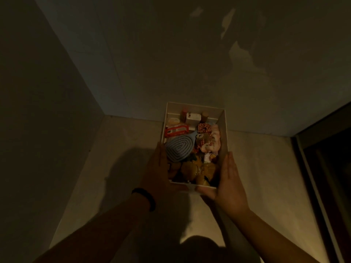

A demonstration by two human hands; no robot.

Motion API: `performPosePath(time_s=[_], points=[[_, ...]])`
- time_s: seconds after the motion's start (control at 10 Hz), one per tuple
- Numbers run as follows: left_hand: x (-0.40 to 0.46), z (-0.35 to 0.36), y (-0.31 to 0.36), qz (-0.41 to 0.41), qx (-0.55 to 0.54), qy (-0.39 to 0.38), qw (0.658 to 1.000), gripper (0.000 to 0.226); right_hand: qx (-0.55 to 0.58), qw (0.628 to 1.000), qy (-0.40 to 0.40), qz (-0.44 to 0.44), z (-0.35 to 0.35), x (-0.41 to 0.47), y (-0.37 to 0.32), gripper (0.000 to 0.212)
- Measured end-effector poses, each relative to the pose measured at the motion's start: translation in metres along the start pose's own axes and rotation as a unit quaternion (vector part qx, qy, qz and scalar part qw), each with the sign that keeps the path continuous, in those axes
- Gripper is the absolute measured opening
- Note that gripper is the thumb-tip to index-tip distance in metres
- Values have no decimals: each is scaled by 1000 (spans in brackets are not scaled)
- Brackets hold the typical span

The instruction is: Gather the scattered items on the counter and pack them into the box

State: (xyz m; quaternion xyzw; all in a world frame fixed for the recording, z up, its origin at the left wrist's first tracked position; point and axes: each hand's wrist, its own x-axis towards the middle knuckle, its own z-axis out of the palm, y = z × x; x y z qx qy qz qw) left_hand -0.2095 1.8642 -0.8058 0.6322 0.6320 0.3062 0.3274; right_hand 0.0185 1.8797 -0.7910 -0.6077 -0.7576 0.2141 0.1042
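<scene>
Flatly, both hands press the box's sides.

Walls hem the counter left and behind the packed box; its near side lies open.

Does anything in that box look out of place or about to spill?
Nothing spilled. The white box is packed full, and the blue oval brush lies tilted over other items. The left hand and right hand press flat against its sides. Dim light hides finer damage.
</scene>
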Motion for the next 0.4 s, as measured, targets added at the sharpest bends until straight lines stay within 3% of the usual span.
performPosePath(time_s=[0.1,0.2,0.3,0.4], points=[[9,-1,-3,-19,97,-21,995,146,1,1000,-12,-4,-4,10,0,134],[8,-5,5,-54,95,-48,993,142,-29,998,-56,6,-11,8,-3,135],[1,-22,31,-90,195,-85,973,114,-43,993,-104,26,-37,-5,-16,125],[-22,-53,78,-109,209,-102,966,98,-53,992,-110,30,-80,-37,-43,105]])
